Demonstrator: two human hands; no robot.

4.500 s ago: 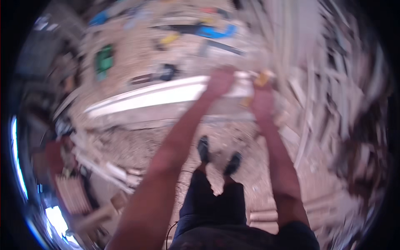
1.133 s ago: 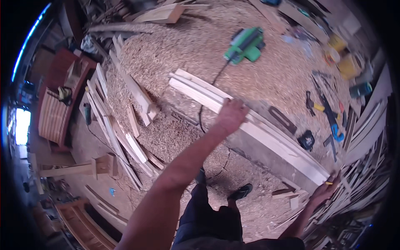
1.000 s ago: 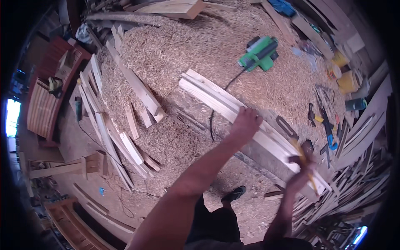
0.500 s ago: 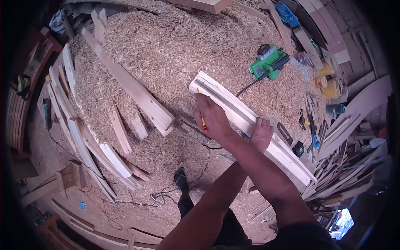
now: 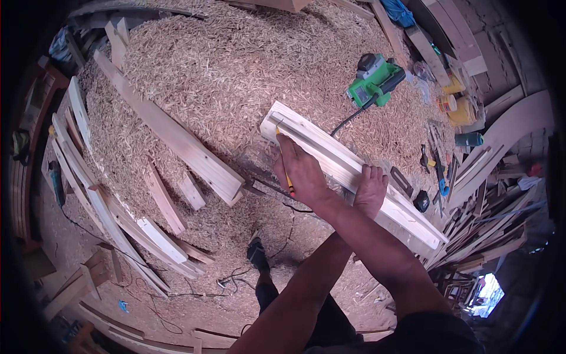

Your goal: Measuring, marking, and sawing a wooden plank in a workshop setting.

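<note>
A pale wooden board [image 5: 407,222] lies slantwise before me, and a long grey strip [image 5: 318,141] runs along its upper face; whether it is a straightedge or a groove I cannot tell. Near the board's far left end, my right hand [image 5: 299,171] grips a yellow pencil [image 5: 288,177], its tip at the wood beside a short dark mark. My left hand [image 5: 371,187] is farther right, fingers curled over the board around its middle. My right forearm crosses above the left one. The left palm and thumb are mostly hidden.
A green electric planer [image 5: 375,79] sits on the wood shavings beyond the board, its cord trailing toward it. Long timber pieces [image 5: 177,135] lie to the left. Offcuts [image 5: 489,236] are heaped at right, near hand tools [image 5: 439,177]. Another cord [image 5: 200,294] crosses the floor.
The whole view has shifted slightly, so the planer and the timber appear farther left. My right hand remains at the board's end with the pencil, and my left hand stays on the board.
</note>
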